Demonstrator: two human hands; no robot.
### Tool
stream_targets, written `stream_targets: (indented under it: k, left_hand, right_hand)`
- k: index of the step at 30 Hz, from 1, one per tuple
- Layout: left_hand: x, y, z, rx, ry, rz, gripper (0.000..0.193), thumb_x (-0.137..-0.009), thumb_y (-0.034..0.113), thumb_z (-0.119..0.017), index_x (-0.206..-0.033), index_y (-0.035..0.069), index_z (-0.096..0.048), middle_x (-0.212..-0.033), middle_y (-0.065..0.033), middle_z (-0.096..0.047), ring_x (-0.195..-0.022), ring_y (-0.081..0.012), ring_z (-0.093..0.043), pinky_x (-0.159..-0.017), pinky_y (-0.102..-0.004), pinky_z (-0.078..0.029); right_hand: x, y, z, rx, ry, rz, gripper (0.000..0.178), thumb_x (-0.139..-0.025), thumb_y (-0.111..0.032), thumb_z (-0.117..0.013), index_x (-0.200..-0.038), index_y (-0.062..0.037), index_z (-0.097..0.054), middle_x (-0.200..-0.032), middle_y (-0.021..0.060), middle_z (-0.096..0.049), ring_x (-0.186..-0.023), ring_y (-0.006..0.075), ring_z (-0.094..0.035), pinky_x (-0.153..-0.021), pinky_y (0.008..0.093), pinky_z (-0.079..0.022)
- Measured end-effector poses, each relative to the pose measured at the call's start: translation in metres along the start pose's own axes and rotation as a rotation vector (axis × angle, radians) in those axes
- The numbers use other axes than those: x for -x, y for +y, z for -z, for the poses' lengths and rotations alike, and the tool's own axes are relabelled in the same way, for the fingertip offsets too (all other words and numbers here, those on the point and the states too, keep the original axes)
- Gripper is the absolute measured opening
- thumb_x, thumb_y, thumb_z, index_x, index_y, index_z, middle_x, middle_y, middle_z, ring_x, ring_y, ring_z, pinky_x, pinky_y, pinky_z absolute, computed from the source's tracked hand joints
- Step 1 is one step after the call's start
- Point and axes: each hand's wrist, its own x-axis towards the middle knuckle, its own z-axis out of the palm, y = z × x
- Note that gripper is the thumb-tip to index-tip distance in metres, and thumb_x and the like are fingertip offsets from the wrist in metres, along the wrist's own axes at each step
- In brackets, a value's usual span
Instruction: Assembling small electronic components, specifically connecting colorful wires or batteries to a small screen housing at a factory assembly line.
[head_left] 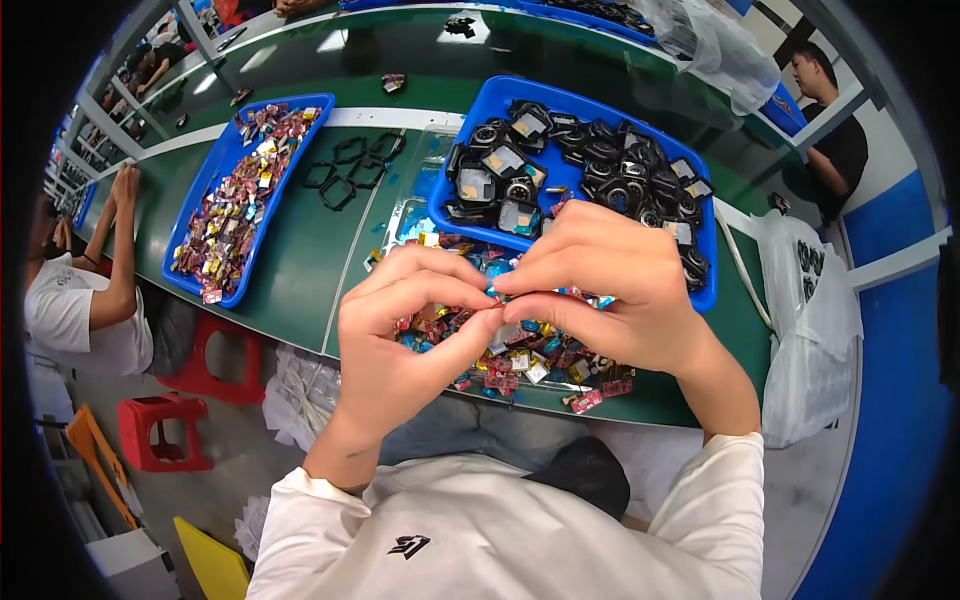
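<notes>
My left hand point(395, 320) and my right hand point(615, 285) meet fingertip to fingertip in front of my chest. Both are closed in a pinch. Whatever sits between the tips is tiny and mostly covered by the fingers, with a bit of blue showing beside them. Beneath and behind the hands, a loose heap of small electronic parts point(535, 368) in pink, yellow, blue and white spreads over the table's near edge. Just beyond the right hand stands a blue tray point(711, 255) full of black watch-like casings point(600, 150), some with a pale square face.
A second blue tray point(215, 170), to the left, carries many similar small parts. Between the trays lie several black frames point(342, 190). Plastic-wrapped goods point(805, 340) stand at the right edge. Red stools point(165, 430) are at lower left. A co-worker point(75, 310) sits left; another person point(840, 140) is at right.
</notes>
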Motion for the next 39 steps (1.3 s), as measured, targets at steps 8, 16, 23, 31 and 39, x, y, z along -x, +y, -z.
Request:
stream_targets:
  k: [8, 16, 23, 31, 39]
  left_hand:
    - [0.009, 0.008, 0.001, -0.106, 0.016, 0.039, 0.009, -0.069, -0.001, -0.072, -0.075, 0.002, -0.068, -0.07, -0.0035, -0.065, -0.065, -0.0099, -0.057, -0.058, -0.0219, -0.042]
    - [0.016, 0.002, 0.004, 0.457, -0.133, 0.178, 0.009, -0.074, -0.006, -0.071, -0.081, -0.003, -0.067, -0.08, -0.0085, -0.064, -0.073, -0.0119, -0.058, -0.065, -0.0229, -0.044]
    - [0.021, -0.002, -0.003, 0.698, -0.142, 0.298, 0.009, -0.079, -0.006, -0.067, -0.087, -0.004, -0.066, -0.082, -0.0082, -0.062, -0.075, -0.0114, -0.057, -0.066, -0.023, -0.043]
    - [0.027, -0.015, -0.001, 0.87, -0.139, 0.302, 0.005, -0.079, -0.002, -0.066, -0.083, -0.003, -0.063, -0.08, -0.0068, -0.06, -0.074, -0.0116, -0.053, -0.066, -0.0235, -0.04]
    - [0.031, -0.016, -0.003, 0.659, 0.032, 0.319, 0.006, -0.078, 0.001, -0.066, -0.08, -0.003, -0.062, -0.078, -0.0061, -0.059, -0.073, -0.0125, -0.052, -0.068, -0.0247, -0.039]
  right_hand:
    - [0.003, -0.002, 0.002, -0.286, -0.083, -0.26, 0.02, -0.061, -0.004, -0.084, -0.068, -0.0021, -0.065, -0.068, 0.0061, -0.065, -0.062, 0.0139, -0.059, -0.057, 0.0255, -0.041]
    - [0.007, -0.009, -0.004, -0.886, -0.094, -0.592, 0.017, -0.071, -0.008, -0.08, -0.069, -0.0005, -0.065, -0.069, 0.0049, -0.066, -0.06, 0.0045, -0.056, -0.053, 0.0196, -0.043]
    - [0.007, -0.009, -0.008, -1.081, -0.161, -0.766, 0.025, -0.079, -0.018, -0.076, -0.072, -0.0002, -0.06, -0.064, 0.0048, -0.058, -0.06, 0.0107, -0.051, -0.055, 0.0237, -0.041]
    - [-0.001, -0.001, 0.006, -0.702, -0.119, -0.633, 0.014, -0.085, -0.01, -0.067, -0.079, 0.0004, -0.061, -0.076, 0.0008, -0.061, -0.07, 0.0054, -0.054, -0.061, 0.0214, -0.044]
    - [-0.005, 0.02, 0.054, 0.313, -0.894, -0.591, 0.012, -0.072, -0.014, -0.068, -0.079, -0.0042, -0.066, -0.083, 0.0092, -0.064, -0.082, 0.0274, -0.061, -0.07, 0.036, -0.048]
